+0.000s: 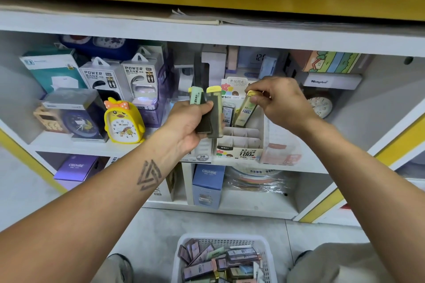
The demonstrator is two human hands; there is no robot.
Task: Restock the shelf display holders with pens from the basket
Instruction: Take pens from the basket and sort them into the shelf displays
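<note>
My left hand (192,122) grips a small bunch of flat lead-refill cases (212,110) with yellow and green caps, held upright in front of the shelf. My right hand (279,101) pinches the yellow cap of one clear case (245,114), tilted, its lower end inside the cardboard display holder (239,145). The holder stands on the middle shelf and has several divided slots; one other case (227,115) stands in its back row. The white basket (268,250) on the floor below holds several more cases in purple, green and blue.
A yellow duck alarm clock (124,122), power bank boxes (140,80) and a blue clock box (78,119) stand left of the holder. A round clock (320,105) and a pink pack (281,151) are to its right. Purple and blue boxes (208,185) fill the lower shelf.
</note>
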